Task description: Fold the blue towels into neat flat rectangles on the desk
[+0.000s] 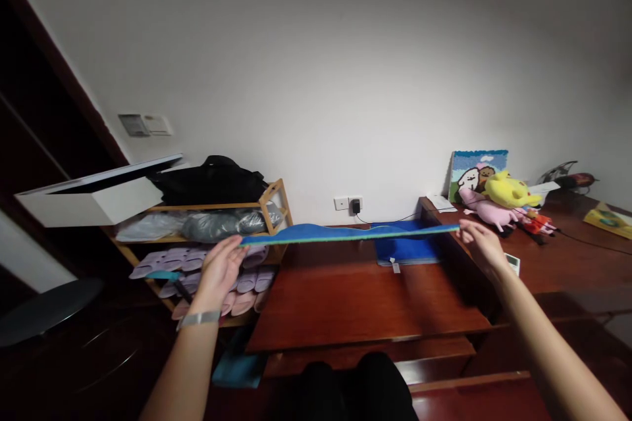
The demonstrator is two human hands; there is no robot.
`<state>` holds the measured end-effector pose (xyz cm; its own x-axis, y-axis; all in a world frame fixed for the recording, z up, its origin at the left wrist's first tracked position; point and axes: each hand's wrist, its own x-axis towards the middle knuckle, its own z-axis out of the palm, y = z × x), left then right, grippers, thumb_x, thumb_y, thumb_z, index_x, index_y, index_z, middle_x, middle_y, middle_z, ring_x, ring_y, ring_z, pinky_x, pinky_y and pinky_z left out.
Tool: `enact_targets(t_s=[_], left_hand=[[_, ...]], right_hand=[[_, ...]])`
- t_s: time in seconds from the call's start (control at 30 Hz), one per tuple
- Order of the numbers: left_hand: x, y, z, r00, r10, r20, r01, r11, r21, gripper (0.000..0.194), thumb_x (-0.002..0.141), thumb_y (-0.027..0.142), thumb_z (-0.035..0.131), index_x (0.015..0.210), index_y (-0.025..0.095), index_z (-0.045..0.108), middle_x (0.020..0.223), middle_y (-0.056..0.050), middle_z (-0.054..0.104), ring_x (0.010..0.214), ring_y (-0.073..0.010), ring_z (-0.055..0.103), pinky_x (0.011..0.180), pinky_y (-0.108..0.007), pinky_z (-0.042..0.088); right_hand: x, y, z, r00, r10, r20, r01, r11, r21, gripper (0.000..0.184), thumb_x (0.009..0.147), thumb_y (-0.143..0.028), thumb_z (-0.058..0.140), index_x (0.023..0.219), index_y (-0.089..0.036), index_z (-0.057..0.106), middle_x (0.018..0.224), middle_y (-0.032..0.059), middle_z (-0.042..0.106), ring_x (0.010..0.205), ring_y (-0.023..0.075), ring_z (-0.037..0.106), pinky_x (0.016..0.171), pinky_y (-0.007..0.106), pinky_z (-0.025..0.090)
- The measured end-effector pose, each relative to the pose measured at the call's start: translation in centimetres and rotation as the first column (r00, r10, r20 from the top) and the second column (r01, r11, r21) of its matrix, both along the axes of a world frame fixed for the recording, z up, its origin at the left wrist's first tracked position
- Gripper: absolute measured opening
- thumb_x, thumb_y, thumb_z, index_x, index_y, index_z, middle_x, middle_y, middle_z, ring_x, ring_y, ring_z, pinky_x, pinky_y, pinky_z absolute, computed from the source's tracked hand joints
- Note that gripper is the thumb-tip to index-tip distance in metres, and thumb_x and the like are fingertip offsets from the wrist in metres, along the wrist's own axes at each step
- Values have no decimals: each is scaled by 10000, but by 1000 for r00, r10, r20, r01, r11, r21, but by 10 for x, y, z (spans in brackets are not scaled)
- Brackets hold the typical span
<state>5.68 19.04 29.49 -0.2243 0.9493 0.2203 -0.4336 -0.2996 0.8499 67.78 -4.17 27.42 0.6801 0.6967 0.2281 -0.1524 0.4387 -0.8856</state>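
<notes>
Between my two hands stretches a blue cloth with a pale green edge, seen nearly edge-on above the table. My left hand pinches its left end, and a band circles that wrist. At the other end, my right hand grips the right corner between thumb and fingers. The near edge is pulled straight, while the part behind it bulges up slightly on the left. Beneath and behind the cloth, another blue piece with a small white tag lies on the reddish-brown wooden table; whether the two are joined cannot be seen.
On the left, a wooden rack holds slippers, plastic-wrapped items, a black bag and a white box. Plush toys and a dog picture stand on the raised right surface. A black plug sits in the wall socket.
</notes>
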Motion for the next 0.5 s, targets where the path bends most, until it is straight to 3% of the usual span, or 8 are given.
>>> enact_targets(t_s=[0.07, 0.13, 0.2, 0.27, 0.37, 0.5], left_hand=[[-11, -12, -47, 993, -31, -114, 21, 996, -86, 177, 735, 122, 764, 895, 168, 703, 933, -34, 734, 841, -154, 738, 839, -264, 639], [-15, -23, -102, 962, -60, -268, -2, 974, -226, 177, 718, 161, 760, 878, 194, 692, 933, -21, 737, 853, -162, 744, 862, -281, 634], [-13, -36, -154, 940, -72, -332, -36, 951, -306, 146, 666, 170, 770, 775, 176, 672, 855, -34, 725, 796, -193, 747, 817, -328, 649], [-8, -50, -197, 913, -80, -399, -77, 929, -362, 146, 623, 195, 777, 708, 168, 661, 756, -29, 704, 700, -206, 734, 743, -355, 656], [-6, -66, -237, 855, -95, -510, -139, 905, -401, 178, 599, 281, 780, 649, 184, 639, 654, -12, 677, 644, -229, 724, 672, -369, 644], [-19, -69, -253, 765, -150, -627, -164, 895, -414, 169, 647, 374, 710, 653, 222, 637, 619, 5, 699, 581, -238, 720, 619, -346, 609]], right_hand=[[-7, -15, -48, 999, -16, 31, 20, 994, -105, 465, 619, -456, 882, 947, -155, 747, 654, -20, 630, 632, 114, 580, 646, 227, 534], [-18, -25, -107, 999, -26, 43, 35, 970, -239, 481, 603, -521, 846, 894, -151, 748, 629, -7, 627, 607, 126, 564, 568, 225, 479], [-33, -31, -168, 1000, -24, 12, 27, 923, -384, 510, 547, -585, 809, 812, -154, 742, 586, -3, 606, 550, 129, 526, 502, 238, 424], [-49, -34, -222, 999, -36, 12, 37, 865, -501, 510, 493, -643, 752, 691, -175, 705, 530, 0, 572, 502, 142, 507, 471, 259, 394], [-66, -39, -272, 998, -50, 48, 69, 815, -575, 465, 453, -649, 700, 608, -211, 665, 476, 7, 545, 461, 183, 521, 451, 296, 399], [-70, -46, -291, 993, -37, 111, 96, 804, -586, 406, 479, -622, 676, 605, -236, 665, 500, 21, 581, 501, 240, 598, 480, 342, 473]])
